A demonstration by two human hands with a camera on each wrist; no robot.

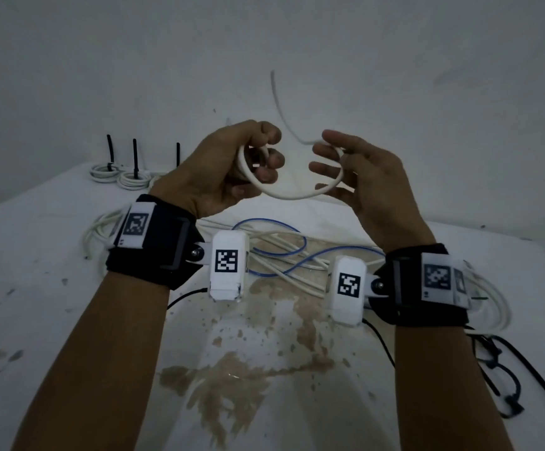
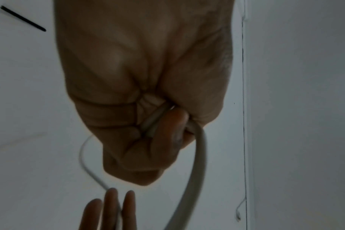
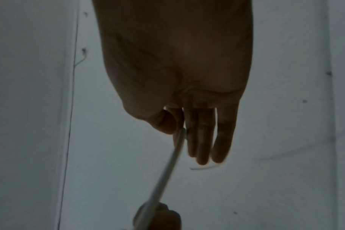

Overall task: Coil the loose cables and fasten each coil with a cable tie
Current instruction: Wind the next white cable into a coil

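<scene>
Left hand is curled tight around a white cable, with a couple of small loops already bunched in the fist; the left wrist view shows the fingers wrapped right over it. Right hand is much looser: fingers mostly straight and a bit spread, the cable pinched lightly between thumb and index finger. Between the two hands the cable sags in a U, and its free end whips up toward the upper middle of the frame, blurred.

Both hands are held up well above the worktop, in the centre of the head view, with a plain white wall behind and plenty of open air around them.

Below the hands, between the wrists, sits a messy pile of loose white cables with a blue cable looped through it. More white cable trails off at the right edge. At the upper left of the worktop there are finished coils with black cable ties sticking straight up. Spare black cable ties lie at the lower right edge. The worktop has brown stains in the lower middle.
</scene>
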